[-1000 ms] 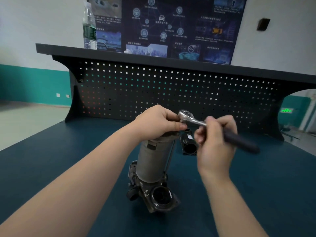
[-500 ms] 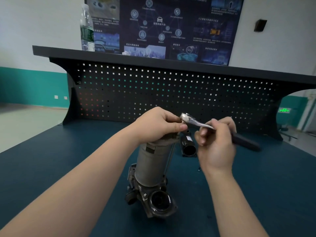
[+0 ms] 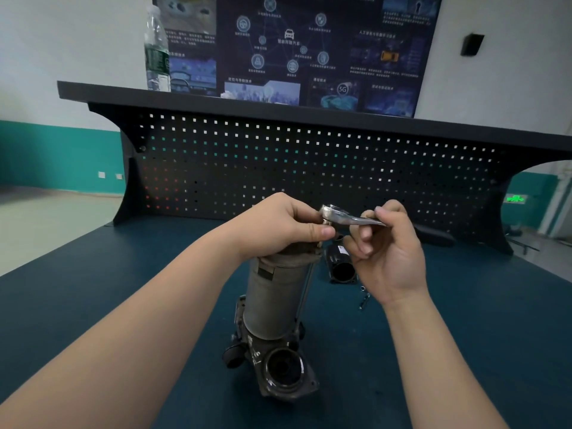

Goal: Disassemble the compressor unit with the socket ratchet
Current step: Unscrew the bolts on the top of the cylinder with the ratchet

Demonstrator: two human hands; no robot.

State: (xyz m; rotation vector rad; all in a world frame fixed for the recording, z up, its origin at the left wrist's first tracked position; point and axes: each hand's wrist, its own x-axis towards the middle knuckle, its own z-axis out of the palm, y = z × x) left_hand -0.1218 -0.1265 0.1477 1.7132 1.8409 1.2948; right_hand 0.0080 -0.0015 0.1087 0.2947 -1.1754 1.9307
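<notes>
The grey compressor unit [image 3: 274, 308] stands upright on the blue mat, its round port facing me at the bottom. My left hand [image 3: 283, 226] grips the unit's top end, thumb toward the ratchet head. The socket ratchet [image 3: 340, 216] sits with its chrome head over a long bolt [image 3: 305, 289] that runs down the unit's right side. My right hand [image 3: 387, 249] holds the ratchet's shank between thumb and fingers; the black handle [image 3: 435, 236] sticks out to the right behind it.
A black cylindrical part [image 3: 340, 267] lies on the mat just behind the unit. Small loose bolts [image 3: 364, 297] lie right of it. A perforated back panel [image 3: 309, 168] with a shelf carries a water bottle [image 3: 157, 51].
The ratchet handle has swung away from me toward the back right, and my right hand has followed it. My left hand stays on the unit's top.
</notes>
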